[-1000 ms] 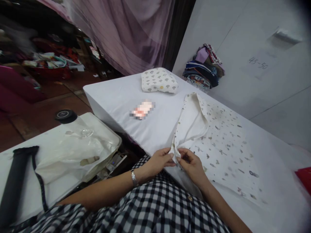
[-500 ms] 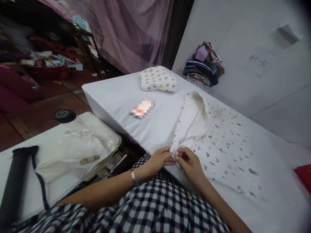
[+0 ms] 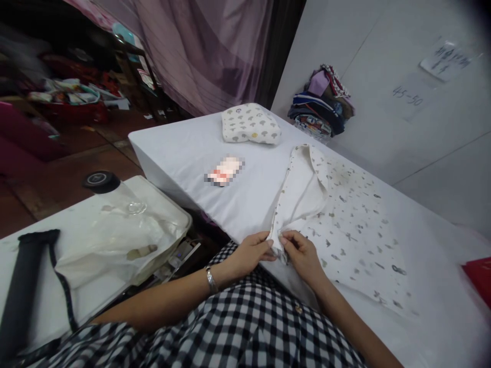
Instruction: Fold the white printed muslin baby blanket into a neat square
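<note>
Both hands close on the same bit of material: the left hand (image 3: 251,250) pinches a gathered edge of the patterned cloth (image 3: 345,230) between thumb and fingers, and the right hand (image 3: 302,252) pinches it just beside, fingertips nearly meeting. Exactly how the layers sit between the fingers is too small to tell.

From this grip, with twelve o'clock toward the top of the view, the cloth's edge runs up to between twelve and one, where it bends round an opening that shows the plain inside. The rest of the cloth spreads toward three o'clock, print side up, lying fairly flat on the white table (image 3: 184,148).

As for progress, the two edges seem brought together at the hands only; the opening above stands apart, and the broad part looks spread out and not folded. No finished join shows, so the handling appears to be at an early or middle stage, though that is a judgement.

Farther out, a blurred-over flat object (image 3: 226,171) lies toward half past ten, and a folded printed bundle (image 3: 251,125) near half past eleven. A clothes stack (image 3: 322,105) stands at one o'clock; a plastic bag (image 3: 115,235) lies at nine.
</note>
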Tool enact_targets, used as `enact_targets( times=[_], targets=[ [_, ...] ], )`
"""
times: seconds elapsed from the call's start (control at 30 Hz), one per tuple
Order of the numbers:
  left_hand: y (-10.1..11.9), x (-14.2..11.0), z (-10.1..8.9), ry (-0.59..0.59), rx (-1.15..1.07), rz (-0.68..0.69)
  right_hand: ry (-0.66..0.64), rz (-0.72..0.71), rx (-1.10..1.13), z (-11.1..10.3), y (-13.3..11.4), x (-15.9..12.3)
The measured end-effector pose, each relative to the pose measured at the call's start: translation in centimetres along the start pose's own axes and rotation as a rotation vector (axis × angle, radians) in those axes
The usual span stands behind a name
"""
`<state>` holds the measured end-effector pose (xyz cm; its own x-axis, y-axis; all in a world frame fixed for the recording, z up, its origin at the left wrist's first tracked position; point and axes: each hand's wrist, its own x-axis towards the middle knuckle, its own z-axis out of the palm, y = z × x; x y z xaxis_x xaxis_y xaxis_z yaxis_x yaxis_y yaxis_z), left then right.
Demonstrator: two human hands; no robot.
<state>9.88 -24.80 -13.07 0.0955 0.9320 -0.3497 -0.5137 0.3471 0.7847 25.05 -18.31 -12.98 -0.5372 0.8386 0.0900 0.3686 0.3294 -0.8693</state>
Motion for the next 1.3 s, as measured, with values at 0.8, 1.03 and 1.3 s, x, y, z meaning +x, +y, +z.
enact_targets(
  times=[0.8,1.03,1.3],
  targets=[
    [-0.2,0.1,-0.3,0.007,-0.040,-0.012,-0.208,-0.333,-0.602,-0.3,-2.0,-0.3],
    [-0.2,0.1,-0.4,0.034,-0.082,-0.016,-0.089,-0.198,-0.248,-0.4,-1.3,-0.4],
    [0.1,0.1,-0.3,-0.007,0.117,0.022,-0.043,-0.319,-0.490,0.2,-1.1,-0.7]
  ],
)
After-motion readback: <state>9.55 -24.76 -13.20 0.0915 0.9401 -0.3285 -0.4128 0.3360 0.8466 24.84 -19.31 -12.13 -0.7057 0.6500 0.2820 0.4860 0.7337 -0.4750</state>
